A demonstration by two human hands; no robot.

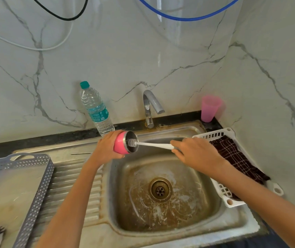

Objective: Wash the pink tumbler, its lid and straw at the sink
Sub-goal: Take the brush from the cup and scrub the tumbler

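Fingers of the left hand (107,146) are wrapping the pink tumbler (123,144) sideways over the sink (164,228), while the right hand (195,154) is gripping a bottle brush (150,144) entering its mouth. Interior scrubbing appears underway, rinsing likely next; the water bottle (96,111) label is unreadable.

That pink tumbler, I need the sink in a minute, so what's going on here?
A person is scrubbing it over the sink. The left hand holds the pink tumbler on its side, mouth facing right. The right hand holds a white bottle brush with its bristles at the mouth. The tap shows no water running. A thin metal rod, possibly the straw, lies on the drainboard.
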